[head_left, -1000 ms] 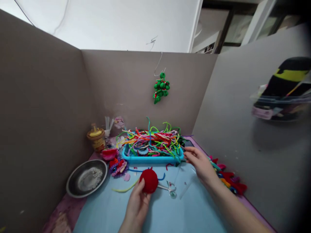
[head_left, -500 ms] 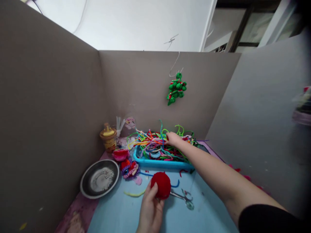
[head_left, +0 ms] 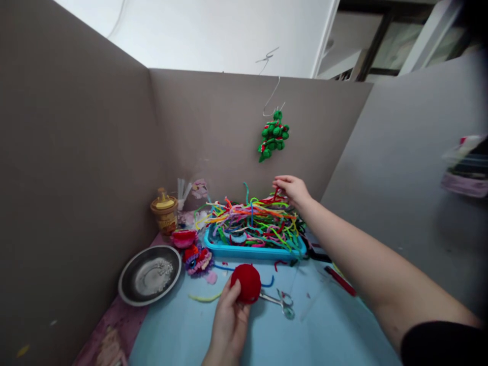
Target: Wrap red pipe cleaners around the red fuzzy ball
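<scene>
My left hand (head_left: 229,315) is closed around a round red fuzzy ball (head_left: 247,283), low over the blue table surface. Above the back right of a heap of multicoloured pipe cleaners (head_left: 244,218), my right hand (head_left: 292,189) pinches a red pipe cleaner (head_left: 276,195) between thumb and fingers. The far end of that strand merges into the heap, so I cannot tell where it stops. A blue tray (head_left: 251,252) holds the heap. Scissors (head_left: 277,301) lie just right of the ball, and a short yellow-green strand (head_left: 205,299) lies to its left.
A metal bowl (head_left: 128,292) with small white bits stands at left. Beside it are fuzzy colourful pieces (head_left: 197,260) and a brown-yellow cup (head_left: 164,212). A green ornament (head_left: 274,133) hangs from a wire at the back panel. A red-handled tool (head_left: 340,281) lies at right.
My right hand has risen out of the heap and moved slightly right, drawing up a red pipe cleaner. My left hand still holds the red ball. The view has shifted slightly.
</scene>
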